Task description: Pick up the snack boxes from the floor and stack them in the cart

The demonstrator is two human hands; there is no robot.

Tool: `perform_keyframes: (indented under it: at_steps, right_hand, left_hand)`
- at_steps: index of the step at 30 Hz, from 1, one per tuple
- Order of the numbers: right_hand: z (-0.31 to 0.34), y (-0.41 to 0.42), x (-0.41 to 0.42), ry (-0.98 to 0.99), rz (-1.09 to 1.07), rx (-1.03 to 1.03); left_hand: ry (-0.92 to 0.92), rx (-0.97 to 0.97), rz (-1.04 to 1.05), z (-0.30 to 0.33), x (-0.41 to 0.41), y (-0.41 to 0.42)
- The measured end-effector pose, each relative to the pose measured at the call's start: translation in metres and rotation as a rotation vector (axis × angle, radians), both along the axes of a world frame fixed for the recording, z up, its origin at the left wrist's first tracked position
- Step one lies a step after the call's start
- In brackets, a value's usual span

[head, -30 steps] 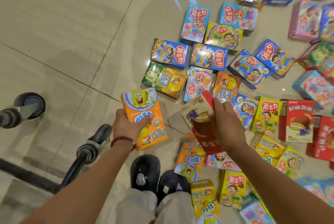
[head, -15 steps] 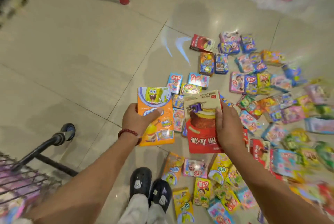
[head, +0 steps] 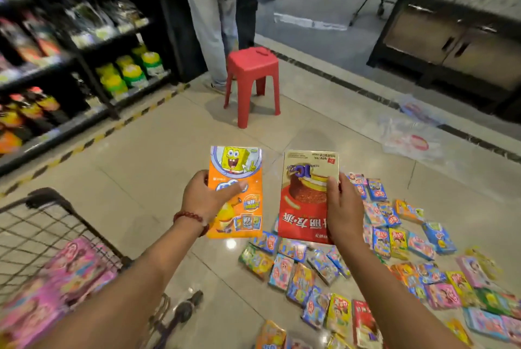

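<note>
My left hand (head: 207, 199) grips an orange snack box (head: 242, 179) with a yellow cartoon sponge on it, held upright in front of me. My right hand (head: 342, 207) grips a red and gold cake box (head: 303, 190) by its right edge, level with the orange one. The wire cart (head: 42, 224) stands at the lower left with pink boxes (head: 64, 278) stacked inside. Many small snack boxes (head: 394, 241) lie scattered on the tiled floor at the lower right.
A red plastic stool (head: 252, 80) stands ahead on the floor. Behind it stand two people's legs (head: 222, 16). Dark shelves (head: 84, 47) of goods run along the left. A plastic bag (head: 411, 142) lies at the right near a dark counter (head: 456, 47).
I have straightened up, so the view lifted from the floor to the aisle. Both hands rose with their boxes, and the cart's basket came into view at the lower left.
</note>
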State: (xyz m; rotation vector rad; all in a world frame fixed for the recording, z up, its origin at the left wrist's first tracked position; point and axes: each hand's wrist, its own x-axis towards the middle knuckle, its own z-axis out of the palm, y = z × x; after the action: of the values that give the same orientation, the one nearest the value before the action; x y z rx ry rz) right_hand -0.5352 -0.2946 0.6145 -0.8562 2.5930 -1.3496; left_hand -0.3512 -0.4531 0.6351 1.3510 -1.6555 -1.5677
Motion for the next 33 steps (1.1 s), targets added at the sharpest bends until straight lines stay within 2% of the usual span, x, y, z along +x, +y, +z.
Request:
perform_keyframes:
  at_steps: [6, 14, 24, 33]
  right_hand:
    - [0.047, -0.085, 0.080, -0.040, 0.223, -0.125]
    - [0.058, -0.186, 0.253, -0.079, 0.572, -0.127]
    - [-0.008, -0.243, 0.464, -0.153, 0.891, 0.013]
    - [-0.104, -0.257, 0.564, -0.160, 0.998, 0.208]
  left_hand:
    - [0.050, -0.065, 0.226, 0.052, 0.111, -0.040]
    - [0.041, -0.079, 0.556, 0.060, 0.313, -0.067]
    - [-0.053, 0.074, 0.834, -0.014, 0.534, -0.061]
    - [-0.099, 0.301, 0.907, -0.133, 0.625, -0.042]
